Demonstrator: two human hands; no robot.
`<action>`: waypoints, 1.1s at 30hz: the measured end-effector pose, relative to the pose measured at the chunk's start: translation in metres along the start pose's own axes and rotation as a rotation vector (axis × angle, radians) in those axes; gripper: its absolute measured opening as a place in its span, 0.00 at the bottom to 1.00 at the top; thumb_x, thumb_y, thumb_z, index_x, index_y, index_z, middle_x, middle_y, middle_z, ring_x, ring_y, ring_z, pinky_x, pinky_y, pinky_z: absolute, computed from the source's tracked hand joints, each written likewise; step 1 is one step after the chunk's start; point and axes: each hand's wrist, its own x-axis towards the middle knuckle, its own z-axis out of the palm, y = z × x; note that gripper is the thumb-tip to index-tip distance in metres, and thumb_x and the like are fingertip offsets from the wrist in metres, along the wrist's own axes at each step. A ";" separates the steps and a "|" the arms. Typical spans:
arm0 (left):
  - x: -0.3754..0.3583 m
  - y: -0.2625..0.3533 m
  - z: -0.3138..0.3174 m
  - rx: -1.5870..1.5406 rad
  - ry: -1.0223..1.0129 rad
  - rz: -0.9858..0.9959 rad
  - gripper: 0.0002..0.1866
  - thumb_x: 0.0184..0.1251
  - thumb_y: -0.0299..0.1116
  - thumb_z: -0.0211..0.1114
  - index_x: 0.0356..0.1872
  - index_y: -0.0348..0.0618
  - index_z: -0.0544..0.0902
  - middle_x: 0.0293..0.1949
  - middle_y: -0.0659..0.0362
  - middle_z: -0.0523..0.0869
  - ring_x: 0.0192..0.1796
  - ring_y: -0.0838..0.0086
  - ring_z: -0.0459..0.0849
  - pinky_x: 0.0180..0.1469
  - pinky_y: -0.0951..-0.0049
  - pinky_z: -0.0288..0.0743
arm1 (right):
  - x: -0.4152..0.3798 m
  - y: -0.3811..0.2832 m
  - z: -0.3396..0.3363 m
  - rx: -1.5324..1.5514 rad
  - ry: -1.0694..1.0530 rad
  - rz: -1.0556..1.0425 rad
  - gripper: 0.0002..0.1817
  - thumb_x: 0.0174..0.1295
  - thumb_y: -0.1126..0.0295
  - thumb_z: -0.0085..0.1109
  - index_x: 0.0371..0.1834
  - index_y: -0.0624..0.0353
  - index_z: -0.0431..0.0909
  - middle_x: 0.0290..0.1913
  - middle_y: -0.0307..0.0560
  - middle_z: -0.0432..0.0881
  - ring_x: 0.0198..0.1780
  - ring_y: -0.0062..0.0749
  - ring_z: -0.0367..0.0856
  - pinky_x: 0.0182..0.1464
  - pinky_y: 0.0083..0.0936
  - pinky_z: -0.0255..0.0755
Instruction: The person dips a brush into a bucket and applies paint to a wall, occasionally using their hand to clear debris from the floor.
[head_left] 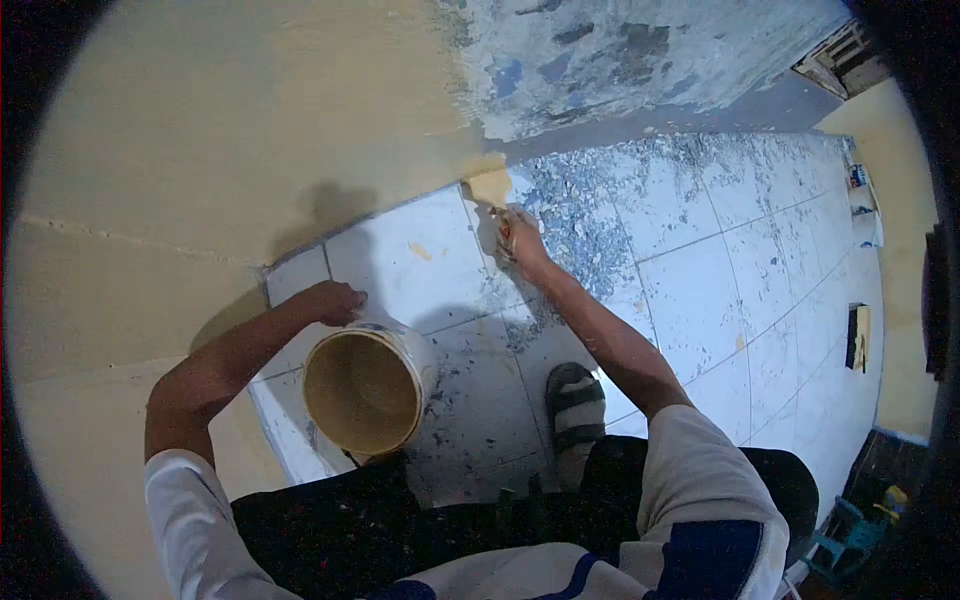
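Note:
My right hand (pixel 520 240) is closed round the handle of a paintbrush (pixel 490 186), whose broad end is coated in pale yellow paint. That end is at the foot of the wall (pixel 340 110), where the yellow paint meets a bare, flaking blue-grey stretch. My left hand (pixel 338 302) is closed on the upper edge of a white bucket (pixel 415 362). The bucket tilts towards me, its inside smeared with yellowish paint. How much paint it holds is hard to make out.
Paint flakes (pixel 585 215) lie scattered over the white tiled floor (pixel 690 280). My sandalled foot (pixel 576 405) rests near the bucket. A white container (pixel 864 208) and a small dark-and-yellow block (pixel 857 338) stand at the right. A teal plastic stool (pixel 845 535) is at the lower right.

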 end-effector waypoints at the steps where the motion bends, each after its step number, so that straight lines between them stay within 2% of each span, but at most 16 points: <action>1: -0.002 0.000 -0.001 -0.001 -0.014 -0.003 0.18 0.64 0.43 0.59 0.49 0.43 0.75 0.42 0.45 0.83 0.46 0.50 0.83 0.49 0.51 0.76 | -0.001 -0.009 0.003 -0.018 -0.006 0.002 0.11 0.70 0.60 0.48 0.44 0.54 0.77 0.27 0.34 0.71 0.26 0.18 0.68 0.26 0.17 0.64; 2: -0.004 -0.001 -0.001 -0.007 -0.001 0.000 0.18 0.64 0.43 0.59 0.49 0.43 0.75 0.42 0.45 0.83 0.46 0.50 0.83 0.49 0.51 0.76 | 0.000 -0.018 0.007 -0.097 0.150 -0.024 0.12 0.69 0.60 0.49 0.43 0.54 0.78 0.27 0.34 0.71 0.25 0.19 0.67 0.27 0.20 0.63; 4: -0.008 0.002 -0.004 -0.024 0.026 0.012 0.18 0.63 0.43 0.60 0.49 0.43 0.75 0.41 0.45 0.83 0.46 0.50 0.83 0.49 0.51 0.76 | 0.002 -0.038 0.013 -0.265 0.031 -0.294 0.10 0.70 0.64 0.47 0.44 0.52 0.78 0.24 0.33 0.67 0.22 0.17 0.64 0.23 0.18 0.60; 6: -0.001 -0.009 0.009 0.001 0.053 0.039 0.18 0.63 0.42 0.60 0.49 0.43 0.75 0.40 0.44 0.83 0.46 0.50 0.83 0.49 0.51 0.76 | -0.027 -0.070 0.020 -0.281 -0.096 -0.242 0.10 0.70 0.67 0.47 0.44 0.54 0.79 0.25 0.31 0.67 0.23 0.12 0.62 0.24 0.15 0.58; 9: -0.001 -0.003 0.002 0.016 0.026 0.013 0.17 0.63 0.42 0.60 0.48 0.43 0.75 0.40 0.45 0.84 0.46 0.50 0.83 0.49 0.51 0.76 | -0.033 -0.068 0.026 -0.609 -0.030 -0.681 0.11 0.70 0.67 0.47 0.47 0.58 0.78 0.25 0.31 0.67 0.23 0.11 0.61 0.24 0.14 0.58; 10: -0.004 0.002 -0.005 0.016 0.007 -0.012 0.17 0.63 0.42 0.60 0.47 0.43 0.75 0.39 0.45 0.84 0.46 0.50 0.83 0.48 0.51 0.76 | -0.045 -0.070 0.030 -0.231 -0.105 -0.299 0.13 0.70 0.67 0.48 0.51 0.60 0.76 0.25 0.31 0.67 0.23 0.13 0.63 0.24 0.14 0.58; 12: -0.004 0.010 -0.015 0.002 -0.017 -0.008 0.16 0.63 0.42 0.60 0.46 0.43 0.75 0.39 0.45 0.84 0.46 0.50 0.83 0.48 0.51 0.76 | -0.042 -0.039 0.029 -0.239 0.020 -0.363 0.11 0.69 0.65 0.50 0.47 0.57 0.77 0.24 0.31 0.69 0.21 0.15 0.63 0.23 0.17 0.59; 14: -0.004 0.010 -0.020 -0.011 0.024 0.022 0.16 0.63 0.42 0.60 0.46 0.43 0.75 0.40 0.45 0.84 0.46 0.50 0.83 0.47 0.51 0.76 | -0.029 -0.009 0.020 -0.204 0.077 -0.305 0.09 0.68 0.65 0.50 0.46 0.55 0.77 0.23 0.32 0.70 0.21 0.16 0.64 0.23 0.19 0.60; 16: -0.006 0.010 -0.018 -0.033 0.120 0.076 0.16 0.63 0.42 0.60 0.45 0.42 0.75 0.40 0.45 0.84 0.46 0.50 0.83 0.47 0.50 0.75 | -0.025 0.004 0.018 -0.127 0.061 -0.113 0.09 0.68 0.67 0.50 0.46 0.56 0.77 0.24 0.32 0.72 0.21 0.17 0.67 0.23 0.19 0.62; 19: 0.001 0.019 -0.019 -0.050 0.002 -0.067 0.16 0.63 0.42 0.60 0.45 0.42 0.76 0.41 0.45 0.84 0.46 0.50 0.83 0.48 0.50 0.76 | -0.025 0.009 0.020 0.034 0.047 -0.026 0.10 0.68 0.68 0.48 0.45 0.58 0.77 0.26 0.33 0.73 0.24 0.18 0.71 0.25 0.19 0.66; 23: -0.004 0.017 -0.016 -0.010 -0.008 -0.022 0.17 0.63 0.42 0.60 0.46 0.42 0.76 0.41 0.44 0.84 0.46 0.50 0.83 0.48 0.50 0.76 | -0.003 0.001 0.028 0.062 0.004 -0.107 0.10 0.68 0.68 0.48 0.45 0.59 0.77 0.28 0.35 0.76 0.26 0.18 0.73 0.27 0.19 0.68; 25: -0.011 0.025 -0.024 -0.020 -0.020 -0.011 0.17 0.63 0.42 0.60 0.47 0.42 0.76 0.42 0.44 0.84 0.47 0.50 0.83 0.49 0.51 0.76 | -0.015 -0.029 0.044 0.073 -0.002 -0.129 0.10 0.68 0.67 0.48 0.45 0.59 0.77 0.28 0.35 0.76 0.26 0.18 0.73 0.27 0.18 0.68; 28: -0.006 0.013 -0.015 0.015 0.004 0.015 0.17 0.63 0.42 0.59 0.47 0.42 0.76 0.41 0.45 0.84 0.46 0.50 0.83 0.48 0.51 0.76 | -0.026 -0.067 0.052 -0.125 -0.040 -0.254 0.10 0.68 0.67 0.50 0.46 0.60 0.78 0.28 0.34 0.75 0.25 0.16 0.70 0.26 0.16 0.65; 31: -0.005 0.011 -0.014 0.010 0.010 -0.046 0.17 0.63 0.42 0.59 0.46 0.41 0.75 0.40 0.45 0.84 0.45 0.49 0.83 0.47 0.51 0.76 | -0.059 -0.120 0.078 0.101 -0.166 -0.294 0.11 0.70 0.65 0.48 0.48 0.58 0.76 0.14 0.30 0.60 0.12 0.15 0.55 0.16 0.18 0.50; 32: 0.003 -0.008 0.006 0.010 0.120 0.059 0.17 0.63 0.42 0.59 0.46 0.41 0.75 0.39 0.45 0.84 0.44 0.49 0.83 0.47 0.51 0.76 | -0.068 -0.131 0.082 0.037 -0.162 -0.353 0.12 0.71 0.65 0.48 0.49 0.59 0.76 0.14 0.30 0.60 0.12 0.14 0.54 0.16 0.17 0.49; 33: 0.005 -0.007 0.002 0.021 0.092 0.045 0.17 0.64 0.43 0.58 0.46 0.41 0.75 0.39 0.45 0.84 0.45 0.49 0.83 0.47 0.51 0.75 | -0.076 -0.140 0.087 -0.027 -0.164 -0.416 0.13 0.71 0.65 0.48 0.51 0.59 0.75 0.14 0.30 0.60 0.12 0.13 0.54 0.16 0.16 0.48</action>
